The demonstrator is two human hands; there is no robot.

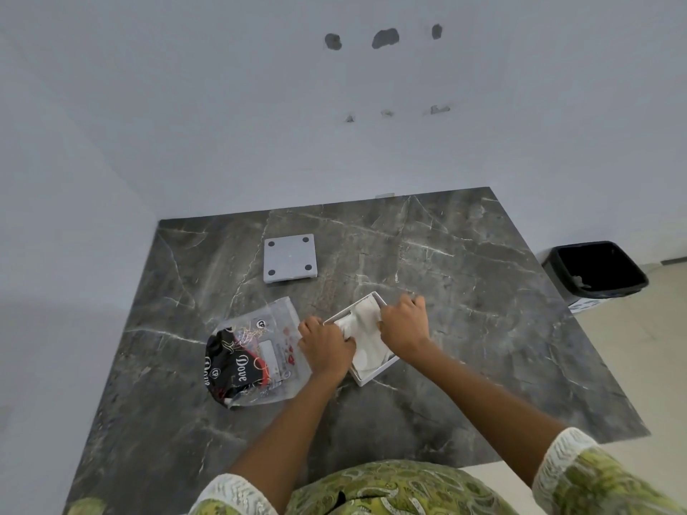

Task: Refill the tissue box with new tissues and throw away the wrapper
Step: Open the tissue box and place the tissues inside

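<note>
1. The tissue box [375,373] lies open-side up on the dark marbled surface [483,291], right in front of you, with the white tissues [366,332] already sitting inside it.
2. Your left hand [325,347] presses down at the box's left edge, fingers curled onto the stack; your right hand [405,325] does the same at the far right corner. Both look closed against the tissues, pushing more than pinching, though exactly what each fingertip holds is hidden.
3. Expect the tissues to be soft, light and springy. They will puff up and crease if you squeeze one spot, so press with flat fingers along the edges and corners and tuck them below the rim.
4. The box looks stiff and light; it may slide on the polished surface, so keep one hand bracing its wall while the other tucks.
5. The grey square base plate [290,257] with four dark pads lies well apart, toward the wall. It looks rigid; take it by opposite edges when you close the box.
6. The empty wrapper [256,360] rests just beside the box on your left, touching or nearly touching your left hand. It is thin, slick film that weighs almost nothing: crumple it into a fist so it does not drift.
7. The black bin [594,271] stands on the floor past the surface's right edge, open at the top.
</note>
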